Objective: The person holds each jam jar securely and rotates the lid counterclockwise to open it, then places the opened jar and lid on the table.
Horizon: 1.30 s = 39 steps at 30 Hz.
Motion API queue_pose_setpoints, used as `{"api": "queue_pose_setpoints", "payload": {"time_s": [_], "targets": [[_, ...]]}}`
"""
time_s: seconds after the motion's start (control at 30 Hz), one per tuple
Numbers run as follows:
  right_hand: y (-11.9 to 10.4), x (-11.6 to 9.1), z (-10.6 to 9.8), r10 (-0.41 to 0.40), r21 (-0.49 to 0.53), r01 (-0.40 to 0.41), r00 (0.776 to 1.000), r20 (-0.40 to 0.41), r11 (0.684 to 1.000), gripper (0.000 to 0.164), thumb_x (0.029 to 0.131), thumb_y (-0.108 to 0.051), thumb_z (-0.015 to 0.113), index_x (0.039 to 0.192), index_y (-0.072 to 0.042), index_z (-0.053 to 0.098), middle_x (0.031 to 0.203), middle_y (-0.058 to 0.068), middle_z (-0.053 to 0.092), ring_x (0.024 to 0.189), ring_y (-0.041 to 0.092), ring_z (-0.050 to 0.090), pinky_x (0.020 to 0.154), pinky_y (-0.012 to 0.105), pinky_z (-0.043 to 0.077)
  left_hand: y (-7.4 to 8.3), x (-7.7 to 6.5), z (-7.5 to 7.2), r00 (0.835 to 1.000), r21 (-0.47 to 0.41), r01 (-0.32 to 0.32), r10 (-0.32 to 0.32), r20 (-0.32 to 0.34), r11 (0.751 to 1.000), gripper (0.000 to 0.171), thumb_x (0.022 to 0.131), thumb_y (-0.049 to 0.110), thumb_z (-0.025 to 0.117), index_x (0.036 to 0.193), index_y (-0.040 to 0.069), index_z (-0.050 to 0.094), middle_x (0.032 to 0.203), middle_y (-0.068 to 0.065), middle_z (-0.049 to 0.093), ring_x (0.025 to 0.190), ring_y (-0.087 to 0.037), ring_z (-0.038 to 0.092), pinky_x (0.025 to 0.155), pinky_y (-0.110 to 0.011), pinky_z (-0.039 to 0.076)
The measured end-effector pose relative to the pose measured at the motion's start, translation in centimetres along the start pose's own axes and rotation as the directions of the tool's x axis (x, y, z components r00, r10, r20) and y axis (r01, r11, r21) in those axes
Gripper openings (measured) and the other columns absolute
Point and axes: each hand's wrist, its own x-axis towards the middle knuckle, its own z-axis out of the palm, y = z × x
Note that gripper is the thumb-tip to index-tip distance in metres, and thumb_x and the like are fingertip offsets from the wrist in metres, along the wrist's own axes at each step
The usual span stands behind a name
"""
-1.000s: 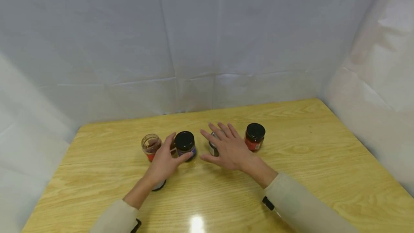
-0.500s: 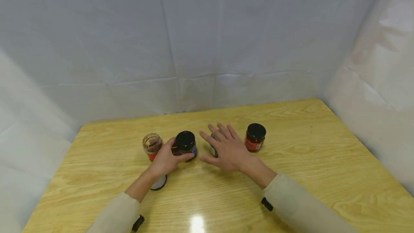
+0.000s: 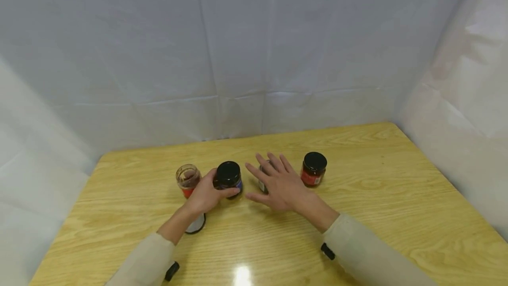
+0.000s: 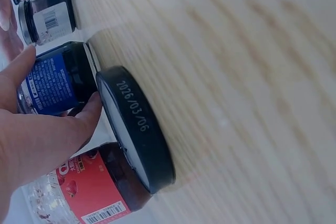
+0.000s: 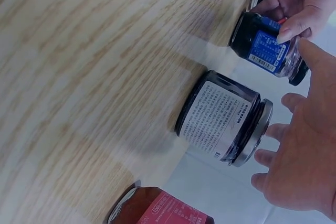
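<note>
My left hand (image 3: 204, 195) grips a blue-labelled jar (image 3: 228, 172) with a black lid, thumb on its front and fingers round its far left side. The jar stands upright on the table. In the right wrist view the thumb lies over the blue label (image 5: 266, 51). My right hand (image 3: 282, 187) hovers with spread fingers above a dark jar (image 5: 223, 119) with a white label and silver lid. Its fingers are close to that lid; whether they touch it I cannot tell. From the head view, the right hand covers most of this jar.
Left of my left hand stands a lidless glass jar (image 3: 188, 177) with a red label. A loose lid (image 3: 196, 223) lies upturned in front of it. Right of my right hand stands a red-labelled jar (image 3: 313, 170) with a black lid. White sheeting (image 3: 238, 56) surrounds the wooden table (image 3: 377, 211).
My left hand's fingers have closed in round the blue-labelled jar, and the hand has shifted slightly right. The loose lid shows more now. My right hand stays nearly still.
</note>
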Motion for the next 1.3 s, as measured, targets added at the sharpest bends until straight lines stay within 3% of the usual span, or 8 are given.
{"api": "queue_pose_setpoints", "payload": {"time_s": [0.7,0.9,1.07,1.3], "targets": [[0.4,-0.4,-0.8,0.003,0.011,-0.003,1.000,-0.019,1.000,0.074,0.092,-0.069,0.031,0.154,-0.031,0.016,0.159,0.003,0.011,0.144,0.029,0.007,0.113,0.050,0.004,-0.3,-0.1,0.2,0.998,-0.020,0.008,-0.009,-0.059,1.000,0.077,0.079,0.037,0.078,0.141,0.006,0.043,0.130,-0.014,0.054,0.120,-0.032,0.049,0.097,-0.051,0.039],[0.7,-1.0,-1.4,-0.004,0.042,0.006,0.998,-0.066,0.999,0.073,0.093,-0.068,0.033,0.153,-0.031,0.017,0.158,0.004,0.013,0.144,0.029,0.008,0.113,0.049,0.004,-0.2,-0.9,0.1,0.998,-0.019,-0.034,0.033,-0.055,0.999,0.072,0.078,0.039,0.078,0.137,0.010,0.049,0.123,-0.008,0.059,0.114,-0.027,0.054,0.093,-0.049,0.042],[0.9,-1.7,-1.9,-0.009,0.050,0.015,0.992,-0.126,0.999,0.072,0.093,-0.068,0.033,0.153,-0.030,0.020,0.158,0.003,0.016,0.144,0.026,0.009,0.113,0.047,0.007,0.3,-1.7,-0.1,0.997,-0.055,-0.062,0.059,-0.051,0.997,0.070,0.074,0.042,0.081,0.133,0.016,0.053,0.117,-0.001,0.062,0.108,-0.021,0.058,0.089,-0.044,0.046],[0.8,-2.9,-2.4,-0.015,0.068,0.025,0.989,-0.145,0.997,0.073,0.093,-0.069,0.028,0.153,-0.031,0.018,0.159,-0.001,0.009,0.144,0.024,0.006,0.113,0.046,0.005,1.4,-3.3,-0.2,0.996,-0.128,-0.080,0.076,-0.037,0.989,0.065,0.073,0.041,0.082,0.128,0.020,0.057,0.114,0.000,0.063,0.106,-0.021,0.059,0.085,-0.041,0.049]]}}
